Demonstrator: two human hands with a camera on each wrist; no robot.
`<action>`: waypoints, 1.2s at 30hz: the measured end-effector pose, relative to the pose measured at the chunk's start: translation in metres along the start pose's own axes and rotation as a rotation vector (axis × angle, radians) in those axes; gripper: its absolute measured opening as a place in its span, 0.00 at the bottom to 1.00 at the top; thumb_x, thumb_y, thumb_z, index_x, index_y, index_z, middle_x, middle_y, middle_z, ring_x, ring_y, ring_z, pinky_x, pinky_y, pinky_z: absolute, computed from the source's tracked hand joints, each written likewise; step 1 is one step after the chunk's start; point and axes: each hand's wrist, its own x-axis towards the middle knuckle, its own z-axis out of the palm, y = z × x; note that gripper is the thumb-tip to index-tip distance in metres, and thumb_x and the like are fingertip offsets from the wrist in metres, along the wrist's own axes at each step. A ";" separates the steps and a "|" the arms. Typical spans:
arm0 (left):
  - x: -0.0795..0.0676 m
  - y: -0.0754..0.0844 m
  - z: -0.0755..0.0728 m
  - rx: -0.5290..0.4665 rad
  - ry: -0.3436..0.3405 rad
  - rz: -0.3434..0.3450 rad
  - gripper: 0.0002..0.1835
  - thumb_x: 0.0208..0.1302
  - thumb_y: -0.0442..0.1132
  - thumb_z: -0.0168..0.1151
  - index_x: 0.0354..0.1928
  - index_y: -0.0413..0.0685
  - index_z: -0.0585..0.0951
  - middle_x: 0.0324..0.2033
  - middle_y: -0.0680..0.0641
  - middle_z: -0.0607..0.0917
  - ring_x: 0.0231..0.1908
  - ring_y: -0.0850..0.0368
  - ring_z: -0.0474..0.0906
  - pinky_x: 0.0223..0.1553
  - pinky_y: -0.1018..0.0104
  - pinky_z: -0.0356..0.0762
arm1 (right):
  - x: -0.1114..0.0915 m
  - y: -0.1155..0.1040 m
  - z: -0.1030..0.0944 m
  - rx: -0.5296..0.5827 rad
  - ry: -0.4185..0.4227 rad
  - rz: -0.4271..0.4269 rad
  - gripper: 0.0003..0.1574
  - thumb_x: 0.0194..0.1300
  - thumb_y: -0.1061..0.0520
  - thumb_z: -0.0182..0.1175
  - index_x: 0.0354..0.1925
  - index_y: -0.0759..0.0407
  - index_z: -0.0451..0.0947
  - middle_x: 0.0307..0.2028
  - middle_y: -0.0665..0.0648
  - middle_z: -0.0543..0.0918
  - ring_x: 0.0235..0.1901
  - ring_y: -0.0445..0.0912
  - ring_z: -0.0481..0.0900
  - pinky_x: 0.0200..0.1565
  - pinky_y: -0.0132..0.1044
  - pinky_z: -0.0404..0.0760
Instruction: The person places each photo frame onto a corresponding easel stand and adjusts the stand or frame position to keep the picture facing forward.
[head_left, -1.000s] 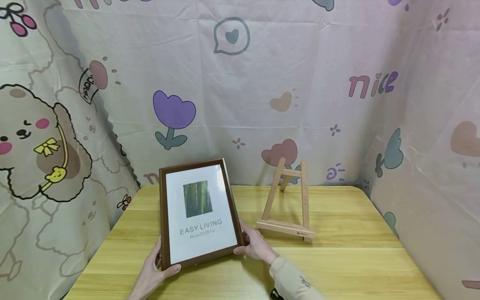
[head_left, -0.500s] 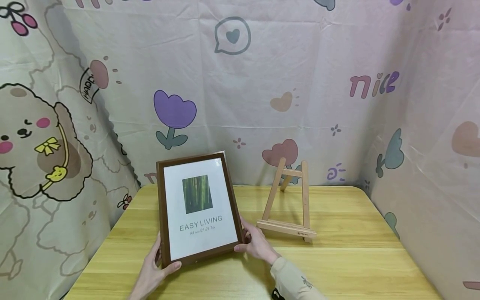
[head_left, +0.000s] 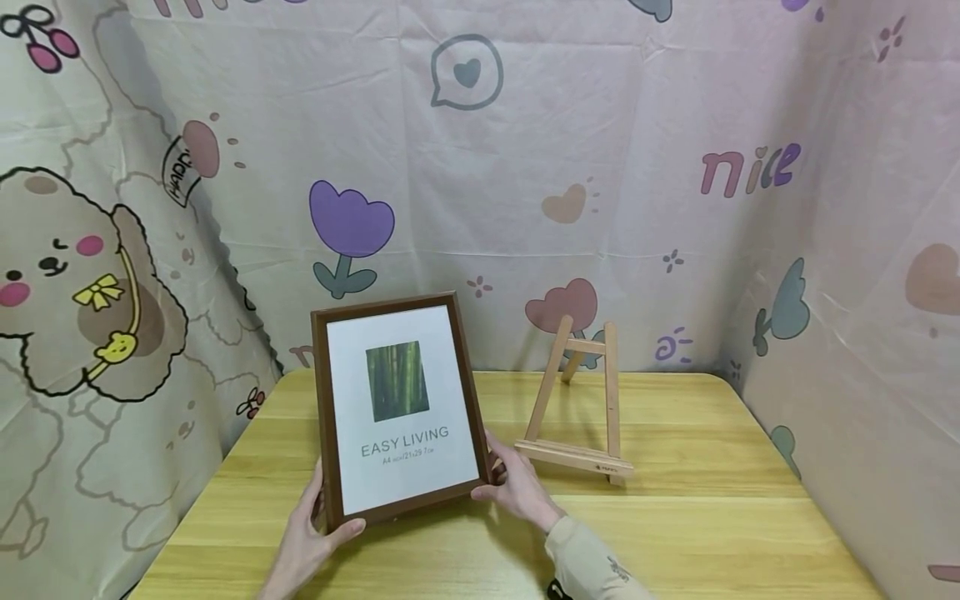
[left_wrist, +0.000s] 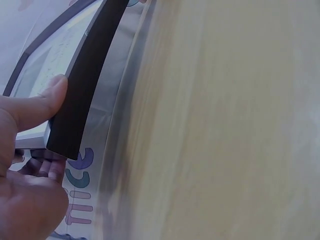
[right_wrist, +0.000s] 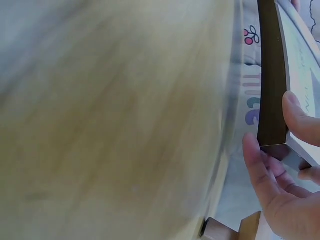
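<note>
A brown picture frame (head_left: 401,504) with a white "EASY LIVING" insert and a green bamboo picture is held between both hands, tilted back with its front facing the head camera. My left hand (head_left: 306,533) grips its lower left corner, the thumb on the front and the fingers behind. At the lower right corner my right hand (head_left: 519,487) holds it the same way. In the left wrist view the frame's dark edge (left_wrist: 82,95) lies under the thumb. Just right of the right hand stands a small wooden easel (head_left: 573,456) with a ledge across its front.
Both things are over a light wooden table (head_left: 697,533). A printed fabric backdrop (head_left: 480,167) hangs close behind the table and along both sides. In the right wrist view, part of the easel (right_wrist: 222,231) shows near the bottom edge.
Both hands have kept their grip while the picture frame's top has risen and tipped more upright. The easel has stayed in place.
</note>
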 end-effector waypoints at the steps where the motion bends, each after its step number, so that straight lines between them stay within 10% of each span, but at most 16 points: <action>1: 0.000 0.001 0.000 0.001 0.005 0.005 0.66 0.55 0.39 0.77 0.81 0.46 0.35 0.77 0.26 0.47 0.73 0.21 0.51 0.69 0.35 0.56 | 0.000 -0.001 0.000 -0.002 0.006 0.001 0.64 0.52 0.60 0.76 0.79 0.56 0.52 0.43 0.57 0.79 0.36 0.41 0.78 0.36 0.26 0.82; 7: 0.001 0.004 0.002 -0.007 0.022 0.031 0.66 0.55 0.38 0.77 0.81 0.55 0.34 0.78 0.29 0.46 0.74 0.23 0.50 0.69 0.36 0.57 | -0.001 -0.002 -0.002 -0.024 0.033 -0.007 0.64 0.51 0.59 0.77 0.79 0.54 0.53 0.43 0.57 0.79 0.38 0.42 0.78 0.35 0.26 0.82; 17: 0.001 0.006 0.005 -0.026 0.026 0.049 0.66 0.56 0.38 0.76 0.81 0.59 0.35 0.79 0.31 0.43 0.75 0.24 0.47 0.60 0.93 0.51 | -0.005 -0.003 -0.007 0.010 0.048 -0.027 0.66 0.51 0.62 0.76 0.79 0.54 0.50 0.40 0.57 0.80 0.37 0.43 0.80 0.35 0.27 0.83; 36: 0.005 0.012 0.015 -0.028 0.081 0.184 0.66 0.51 0.34 0.78 0.81 0.63 0.40 0.78 0.30 0.52 0.70 0.30 0.56 0.59 0.95 0.51 | -0.014 0.001 -0.017 0.035 0.119 -0.084 0.66 0.49 0.61 0.76 0.79 0.59 0.51 0.38 0.55 0.81 0.34 0.38 0.79 0.42 0.30 0.86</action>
